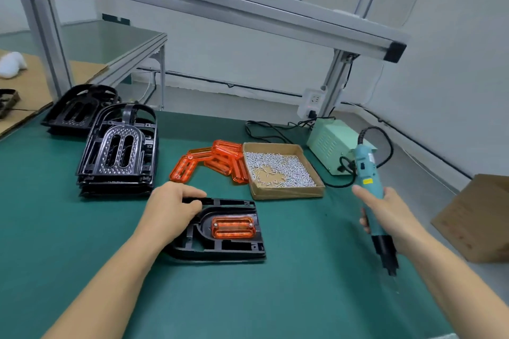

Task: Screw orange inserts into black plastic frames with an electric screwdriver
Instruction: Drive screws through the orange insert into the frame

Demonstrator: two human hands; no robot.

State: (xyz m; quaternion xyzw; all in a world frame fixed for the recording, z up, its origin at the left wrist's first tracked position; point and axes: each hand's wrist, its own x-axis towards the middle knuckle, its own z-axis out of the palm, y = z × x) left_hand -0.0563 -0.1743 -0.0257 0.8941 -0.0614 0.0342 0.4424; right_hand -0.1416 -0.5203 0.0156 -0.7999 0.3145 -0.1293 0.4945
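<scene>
While the left hand (172,208) grips the far left corner of the black frame (220,231), fingers curled over its edge, the right hand (385,215) is wrapped round the electric screwdriver (371,195), held off to the right with its bit pointing down, clear of the counter (275,297). The two hands are well apart. An orange insert (232,227) sits seated in the frame just right of the left hand, with what look like two screw heads at its ends.

Beyond the left hand lie the loose orange inserts (217,162); between and beyond the hands is the cardboard tray of screws (278,169). The stacks of black frames (118,151) stand beyond and left of the left hand, and the power supply box (333,146) beyond the right.

Risks, as I judge them: if a screw is not fully seated, lifting the frame could let the insert shift or sit crooked. The screwdriver's cable (385,143) trails near the tray and could snag it, scattering screws. A driver swung back carelessly could skid off a screw head and scar the translucent insert.

A yellow label sits on the screwdriver body, but its writing is too small to read; no brand is legible.
</scene>
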